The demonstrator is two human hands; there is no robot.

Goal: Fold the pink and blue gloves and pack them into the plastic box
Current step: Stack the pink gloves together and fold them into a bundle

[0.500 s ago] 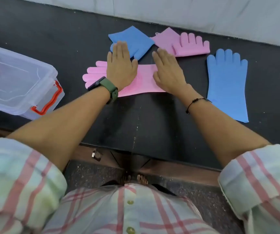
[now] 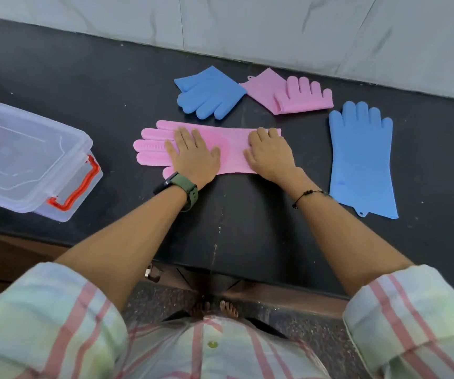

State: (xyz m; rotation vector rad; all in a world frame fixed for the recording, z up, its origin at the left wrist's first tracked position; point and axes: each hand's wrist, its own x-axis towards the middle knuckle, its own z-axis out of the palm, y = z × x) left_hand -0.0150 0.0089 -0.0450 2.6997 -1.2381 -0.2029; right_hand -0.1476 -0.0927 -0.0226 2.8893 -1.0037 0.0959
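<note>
**Head view: flat pink glove pinned under both palms, ready to fold**

Head view: the unfolded pink glove (image 2: 228, 149) lies flat on the black table (image 2: 111, 91), just in front of the person and between the plastic box (image 2: 29, 157) at the left and the flat blue glove (image 2: 362, 160) at the right. Its long axis runs left to right, fingers pointing left toward the box and cuff toward the right. The left hand (image 2: 193, 157) rests palm-down near the glove's fingers, its own fingers straight and slightly spread; the right hand (image 2: 271, 154) presses on the cuff end, fingers straight and close together.

The glove looks like soft, light, ribbed silicone: limp, likely grippy rather than slick, and probably springy enough to reopen unless held down. A good hold is probably the cuff edge, carried over to the fingers.

Behind it lie a folded blue glove (image 2: 210, 93) and a folded pink glove (image 2: 288, 95), touching at a corner. The box is lidded.
</note>
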